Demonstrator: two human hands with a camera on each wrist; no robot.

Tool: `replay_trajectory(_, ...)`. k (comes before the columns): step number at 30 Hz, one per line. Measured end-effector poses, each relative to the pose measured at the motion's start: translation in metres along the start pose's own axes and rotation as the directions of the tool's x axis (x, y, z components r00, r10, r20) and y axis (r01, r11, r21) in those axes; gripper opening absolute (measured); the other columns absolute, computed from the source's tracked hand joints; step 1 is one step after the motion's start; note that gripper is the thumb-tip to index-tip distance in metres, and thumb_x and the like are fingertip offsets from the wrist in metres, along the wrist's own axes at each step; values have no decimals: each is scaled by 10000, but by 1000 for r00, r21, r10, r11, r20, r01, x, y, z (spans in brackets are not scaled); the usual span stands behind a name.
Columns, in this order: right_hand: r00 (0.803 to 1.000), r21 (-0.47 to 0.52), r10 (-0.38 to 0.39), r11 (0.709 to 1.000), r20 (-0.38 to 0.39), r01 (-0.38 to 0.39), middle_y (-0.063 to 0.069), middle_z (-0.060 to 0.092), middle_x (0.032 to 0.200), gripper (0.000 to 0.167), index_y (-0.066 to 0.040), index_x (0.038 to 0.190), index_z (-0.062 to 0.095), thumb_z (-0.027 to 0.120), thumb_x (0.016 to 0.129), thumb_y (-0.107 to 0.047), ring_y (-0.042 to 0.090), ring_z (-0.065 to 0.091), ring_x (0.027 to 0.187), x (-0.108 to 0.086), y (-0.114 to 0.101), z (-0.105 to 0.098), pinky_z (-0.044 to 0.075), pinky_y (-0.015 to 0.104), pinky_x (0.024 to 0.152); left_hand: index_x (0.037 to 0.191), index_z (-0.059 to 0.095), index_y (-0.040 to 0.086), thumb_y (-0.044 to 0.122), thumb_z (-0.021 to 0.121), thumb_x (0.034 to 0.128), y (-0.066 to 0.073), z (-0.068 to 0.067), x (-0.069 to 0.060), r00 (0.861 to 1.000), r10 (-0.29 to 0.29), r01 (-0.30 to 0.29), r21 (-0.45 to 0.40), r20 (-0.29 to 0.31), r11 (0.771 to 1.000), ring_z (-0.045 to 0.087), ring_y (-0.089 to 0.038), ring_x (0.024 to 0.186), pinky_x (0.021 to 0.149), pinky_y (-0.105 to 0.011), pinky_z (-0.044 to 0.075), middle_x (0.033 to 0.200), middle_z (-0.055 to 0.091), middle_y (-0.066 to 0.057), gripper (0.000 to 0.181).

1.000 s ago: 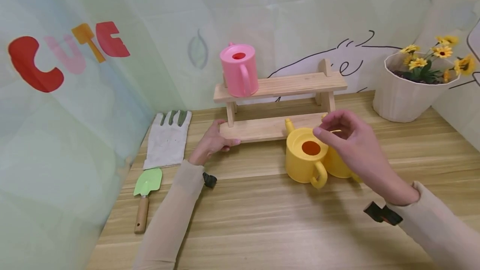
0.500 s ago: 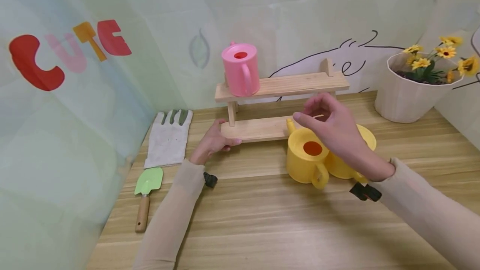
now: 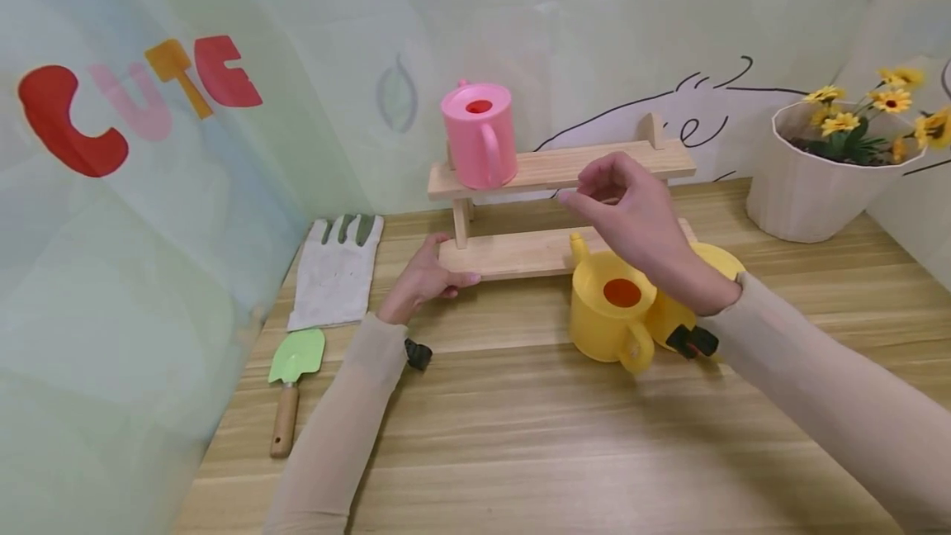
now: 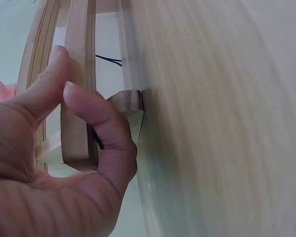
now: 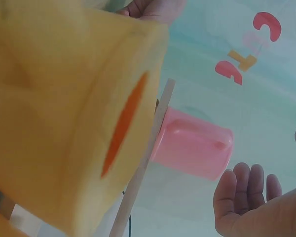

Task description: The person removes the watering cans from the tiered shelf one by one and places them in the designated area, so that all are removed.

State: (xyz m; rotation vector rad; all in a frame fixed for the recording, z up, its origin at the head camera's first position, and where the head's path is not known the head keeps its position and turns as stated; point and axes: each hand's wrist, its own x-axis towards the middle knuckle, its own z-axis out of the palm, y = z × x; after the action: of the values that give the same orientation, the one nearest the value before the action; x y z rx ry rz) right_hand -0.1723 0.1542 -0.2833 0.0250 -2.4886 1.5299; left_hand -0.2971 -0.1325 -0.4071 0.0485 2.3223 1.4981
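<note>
My left hand (image 3: pixel 425 279) grips the left end of the lower board of a two-tier wooden shelf (image 3: pixel 513 256). In the left wrist view, fingers and thumb of that hand (image 4: pixel 113 153) curl round the board end. My right hand (image 3: pixel 631 217) hangs in the air in front of the shelf, fingers loosely bent, holding nothing. Below it stand two yellow watering cans, the left one (image 3: pixel 594 324) touching or nearly touching the right one (image 3: pixel 724 261), which my wrist partly hides. On the upper board's left end sits a pink watering can (image 3: pixel 483 143), also seen beyond my right hand (image 5: pixel 251 207).
A white-and-green glove (image 3: pixel 334 275) lies at the table's left side, with a green trowel (image 3: pixel 293 370) in front of it. At the back right stands a white pot (image 3: pixel 810 188) of yellow flowers. A printed curtain (image 3: pixel 334 40) rises behind the table.
My right hand has moved left and away from me, from above the right yellow watering can toward the shelf. My left hand keeps its grip on the board; the cans have not moved.
</note>
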Motion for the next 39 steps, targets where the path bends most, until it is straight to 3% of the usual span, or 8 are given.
replay_trajectory(6,1000,32,1,999,-12,-1,60,653,1174,426,-105,1260,620,785,1010,-408,208,599,1110,13,-7,6,511,280,919,1692,227,101,45,887,907,-1,-1,1,1000,-3,3,-6,2,1000,580,-121,700,553,-180,529,1431,532,-253,1028)
replay_trajectory(17,999,65,0,998,35,-2,82,635,1175,427,-66,1287,596,786,1018,-338,218,570,1085,36,-11,16,502,260,900,1680,247,107,38,894,898,2,1,0,1000,1,-1,-9,-1,1000,583,-121,691,554,-184,534,1405,534,-233,1017)
replay_trajectory(25,999,52,20,998,41,-22,71,622,1131,401,-74,1245,604,789,1007,-339,215,567,1031,53,-16,28,509,261,813,1684,243,111,63,901,897,-1,0,0,1000,-4,4,-5,-8,1000,578,-121,674,548,-185,536,1419,514,-247,1027)
replay_trajectory(39,997,35,34,999,63,-36,87,640,1152,454,-35,1272,603,789,994,-342,230,573,1030,73,-28,53,500,301,812,1672,262,113,47,903,891,-2,1,1,1000,1,-1,-19,-10,1000,580,-124,672,545,-189,533,1377,526,-239,1013)
